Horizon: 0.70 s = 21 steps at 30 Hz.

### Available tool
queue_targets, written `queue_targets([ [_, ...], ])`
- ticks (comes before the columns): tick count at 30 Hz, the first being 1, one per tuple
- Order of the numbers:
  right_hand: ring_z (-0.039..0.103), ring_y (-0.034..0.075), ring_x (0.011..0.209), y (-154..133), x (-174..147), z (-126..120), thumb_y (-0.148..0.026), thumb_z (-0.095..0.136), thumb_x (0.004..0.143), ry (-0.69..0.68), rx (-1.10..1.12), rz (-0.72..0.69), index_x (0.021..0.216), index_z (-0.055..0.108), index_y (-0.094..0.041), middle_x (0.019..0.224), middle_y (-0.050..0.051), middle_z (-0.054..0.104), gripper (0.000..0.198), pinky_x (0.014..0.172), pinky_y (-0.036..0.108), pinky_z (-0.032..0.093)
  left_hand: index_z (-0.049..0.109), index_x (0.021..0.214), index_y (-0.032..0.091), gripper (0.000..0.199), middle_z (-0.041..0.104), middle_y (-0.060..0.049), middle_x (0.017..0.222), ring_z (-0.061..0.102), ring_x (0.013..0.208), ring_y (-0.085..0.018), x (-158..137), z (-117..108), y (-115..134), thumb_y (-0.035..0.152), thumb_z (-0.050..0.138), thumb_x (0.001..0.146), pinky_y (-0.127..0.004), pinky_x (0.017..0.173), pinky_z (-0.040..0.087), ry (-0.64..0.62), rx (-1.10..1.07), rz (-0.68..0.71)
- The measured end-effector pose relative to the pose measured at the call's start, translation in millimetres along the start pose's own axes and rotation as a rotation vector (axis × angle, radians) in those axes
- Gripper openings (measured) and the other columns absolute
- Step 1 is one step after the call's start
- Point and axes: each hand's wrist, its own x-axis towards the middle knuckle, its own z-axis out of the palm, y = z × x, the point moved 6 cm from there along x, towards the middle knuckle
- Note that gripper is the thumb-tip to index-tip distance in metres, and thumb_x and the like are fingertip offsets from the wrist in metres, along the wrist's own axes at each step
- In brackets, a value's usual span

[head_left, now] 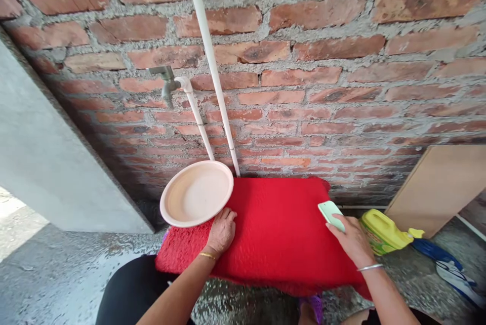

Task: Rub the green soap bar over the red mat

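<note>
A red fluffy mat [281, 234] lies spread over a low support, its edges hanging down at the front. My left hand [222, 231] rests on its left part with fingers bent and pressed into the pile, close by the rim of a pale pink basin [197, 193]. The basin sits at the mat's back left corner and looks tilted. In my right hand [353, 239], at the mat's right end, is a flat mint-green scrub brush [331, 214] with a small hole at its tip. Its underside is hidden.
A tap [167, 84] on white pipes [208, 51] stands out from the brick wall. To the right are a yellow detergent jug [385, 231], blue-and-white slippers [455, 274] and a leaning board [436, 188]. A grey slab [64, 148] stands left; the floor [72, 269] is wet.
</note>
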Motion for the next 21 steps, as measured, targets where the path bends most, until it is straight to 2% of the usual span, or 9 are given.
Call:
queue_targets([
  [3, 0.059, 0.024, 0.092, 16, 2, -9, -0.053, 0.046, 0.081, 0.019, -0.076, 0.043, 0.114, 0.066, -0.025, 0.101, 0.009, 0.059, 0.048, 0.088, 0.038, 0.046, 0.060, 0.101, 0.021, 0.035, 0.057, -0.004, 0.102, 0.053, 0.100, -0.019, -1, 1, -2, 0.001, 0.044, 0.077, -0.035, 0.093, 0.045, 0.025, 0.003, 0.006],
  [6, 0.058, 0.028, 0.098, 33, 2, -24, -0.053, 0.046, 0.080, 0.072, -0.101, 0.129, 0.113, 0.066, -0.023, 0.096, 0.010, 0.060, 0.049, 0.089, 0.041, 0.046, 0.061, 0.101, 0.021, 0.035, 0.057, -0.004, 0.102, 0.054, 0.100, -0.019, -1, 1, -3, 0.001, 0.044, 0.077, -0.035, 0.093, 0.045, 0.043, 0.005, 0.009],
  [9, 0.059, 0.026, 0.100, 26, -3, -23, -0.055, 0.049, 0.078, 0.070, 0.014, 0.134, 0.111, 0.067, -0.024, 0.097, 0.008, 0.060, 0.048, 0.090, 0.039, 0.046, 0.061, 0.100, 0.021, 0.034, 0.058, -0.004, 0.102, 0.054, 0.099, -0.020, -1, 0, -3, 0.002, 0.044, 0.077, -0.035, 0.092, 0.045, 0.050, 0.006, 0.013],
  [13, 0.061, 0.022, 0.093, -1, -8, -9, -0.052, 0.052, 0.077, 0.007, 0.110, 0.015, 0.108, 0.067, -0.026, 0.099, 0.006, 0.059, 0.042, 0.089, 0.034, 0.047, 0.060, 0.100, 0.019, 0.033, 0.058, -0.005, 0.100, 0.054, 0.099, -0.020, -1, -2, -2, 0.002, 0.044, 0.078, -0.035, 0.092, 0.046, 0.046, 0.000, 0.024],
  [15, 0.062, 0.022, 0.091, 1, -8, -8, -0.051, 0.053, 0.077, -0.009, 0.064, 0.019, 0.108, 0.067, -0.027, 0.098, 0.005, 0.059, 0.042, 0.087, 0.035, 0.047, 0.060, 0.101, 0.020, 0.033, 0.058, -0.005, 0.100, 0.055, 0.099, -0.020, -1, -3, -2, 0.002, 0.044, 0.078, -0.035, 0.092, 0.046, 0.041, -0.005, 0.026],
  [18, 0.061, 0.025, 0.092, 18, -6, -18, -0.051, 0.053, 0.075, 0.019, -0.028, 0.101, 0.109, 0.067, -0.025, 0.096, 0.007, 0.059, 0.044, 0.085, 0.038, 0.047, 0.060, 0.101, 0.020, 0.033, 0.058, -0.005, 0.100, 0.055, 0.100, -0.020, -1, -2, -2, 0.003, 0.043, 0.079, -0.036, 0.093, 0.046, 0.039, -0.019, 0.023],
  [21, 0.059, 0.026, 0.096, 20, -6, -23, -0.052, 0.052, 0.076, 0.052, 0.007, 0.114, 0.108, 0.067, -0.027, 0.098, 0.007, 0.060, 0.044, 0.087, 0.039, 0.047, 0.060, 0.102, 0.021, 0.034, 0.058, -0.005, 0.101, 0.054, 0.101, -0.020, -1, -1, -3, 0.003, 0.043, 0.079, -0.037, 0.094, 0.046, 0.041, -0.032, 0.019],
])
